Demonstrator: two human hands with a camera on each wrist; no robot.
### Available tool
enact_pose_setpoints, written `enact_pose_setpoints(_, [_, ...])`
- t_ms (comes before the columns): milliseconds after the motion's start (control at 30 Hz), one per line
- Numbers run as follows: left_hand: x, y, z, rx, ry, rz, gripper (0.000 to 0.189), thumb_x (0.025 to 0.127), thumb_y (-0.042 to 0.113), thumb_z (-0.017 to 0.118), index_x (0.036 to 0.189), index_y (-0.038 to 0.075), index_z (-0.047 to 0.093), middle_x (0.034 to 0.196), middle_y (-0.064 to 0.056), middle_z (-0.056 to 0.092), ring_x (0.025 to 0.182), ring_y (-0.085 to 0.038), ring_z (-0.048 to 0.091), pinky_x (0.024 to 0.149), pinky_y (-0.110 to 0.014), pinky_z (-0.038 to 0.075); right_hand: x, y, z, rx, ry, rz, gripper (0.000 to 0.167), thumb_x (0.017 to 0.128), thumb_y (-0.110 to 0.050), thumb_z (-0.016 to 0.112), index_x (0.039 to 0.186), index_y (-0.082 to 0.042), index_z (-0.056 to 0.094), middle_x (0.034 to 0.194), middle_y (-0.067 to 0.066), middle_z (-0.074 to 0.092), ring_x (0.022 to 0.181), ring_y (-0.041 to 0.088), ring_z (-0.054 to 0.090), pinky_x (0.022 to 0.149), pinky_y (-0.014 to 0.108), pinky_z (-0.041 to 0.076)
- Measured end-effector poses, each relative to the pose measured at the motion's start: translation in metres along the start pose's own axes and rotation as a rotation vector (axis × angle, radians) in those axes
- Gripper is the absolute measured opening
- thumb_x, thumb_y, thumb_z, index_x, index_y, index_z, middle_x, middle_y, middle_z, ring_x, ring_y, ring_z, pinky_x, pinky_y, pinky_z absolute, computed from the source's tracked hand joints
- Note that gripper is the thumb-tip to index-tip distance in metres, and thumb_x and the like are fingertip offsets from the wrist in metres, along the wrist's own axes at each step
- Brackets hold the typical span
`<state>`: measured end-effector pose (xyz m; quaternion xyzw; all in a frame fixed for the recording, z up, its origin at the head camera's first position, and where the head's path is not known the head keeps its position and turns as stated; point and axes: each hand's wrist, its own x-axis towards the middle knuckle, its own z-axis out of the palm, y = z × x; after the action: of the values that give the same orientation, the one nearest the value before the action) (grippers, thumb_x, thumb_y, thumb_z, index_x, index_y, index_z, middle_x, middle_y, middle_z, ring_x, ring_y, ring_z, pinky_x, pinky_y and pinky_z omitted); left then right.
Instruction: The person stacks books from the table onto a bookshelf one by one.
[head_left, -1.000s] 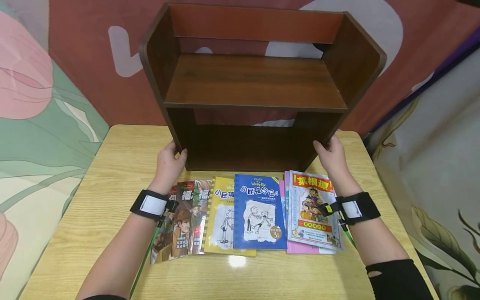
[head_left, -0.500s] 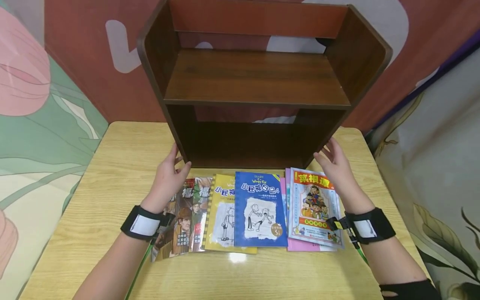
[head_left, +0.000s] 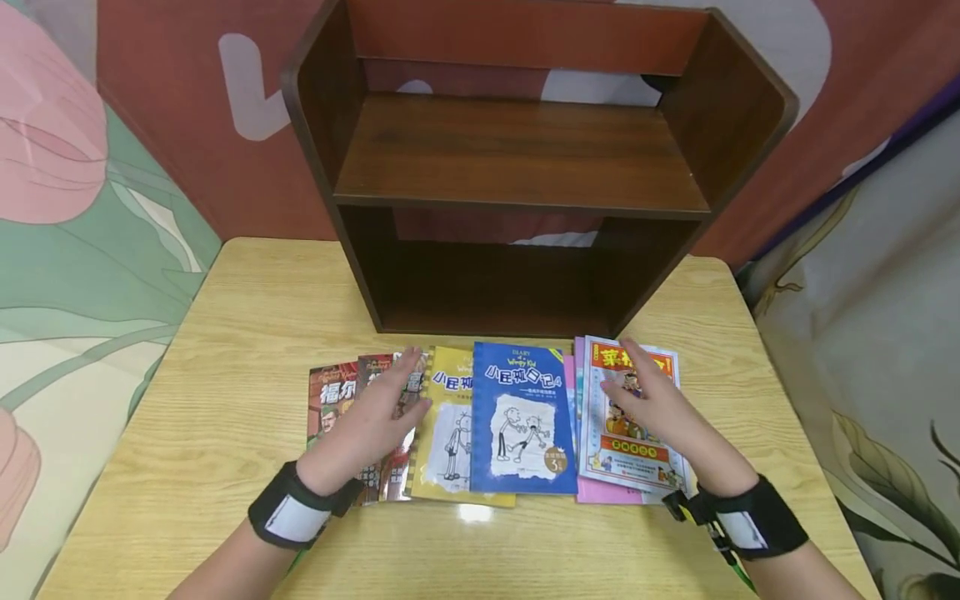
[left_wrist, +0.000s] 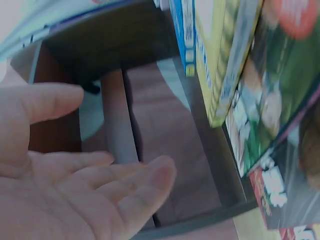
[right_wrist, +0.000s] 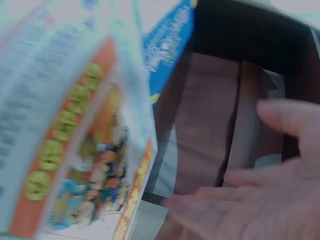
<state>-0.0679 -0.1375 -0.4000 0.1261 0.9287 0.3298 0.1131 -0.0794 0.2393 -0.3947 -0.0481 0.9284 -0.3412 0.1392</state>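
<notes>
My left hand (head_left: pixel 367 429) hovers over the brown-covered comic books (head_left: pixel 330 396) at the left of the row, fingers extended and nothing in its grasp. On the other side my right hand (head_left: pixel 660 404) is above the white-and-red comic book (head_left: pixel 637 462), fingers loosely straight and also holding nothing. Between the hands lie a yellow book (head_left: pixel 442 450) and a blue book (head_left: pixel 521 433), the blue partly over the yellow. Behind the books stands a dark brown two-tier bookshelf (head_left: pixel 517 158), both its shelves bare. The left wrist view shows the open palm (left_wrist: pixel 65 200) before the shelf.
The wooden table (head_left: pixel 247 333) carries everything. A pink-edged book (head_left: pixel 607 493) peeks out under the white-and-red one. Behind the shelf hangs a red patterned cloth (head_left: pixel 180 125), with a grey leaf-printed cloth (head_left: pixel 877 333) at the right side.
Both hands have let go of the bookshelf's lower sides and come back toward me and inward, over the outer books. The shelf stays on the table.
</notes>
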Motion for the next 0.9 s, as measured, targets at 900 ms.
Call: enact_pose_setpoints(900, [-0.011,-0.006,0.032,0.219,-0.237,-0.039,0.080,0.091,0.054,0.053,0.152,0.014,0.021,0.158,-0.012,0.009,0.144,-0.042,0.003,0.112,-0.064,0.009,-0.036,-0.008,0.061,-0.506,-0.128,0.026,0.104,0.072,-0.040,0.079,0.144,0.011,0.024,0.147,0.042,0.012,0.134,0.060,0.011,0.101,0.067,0.030])
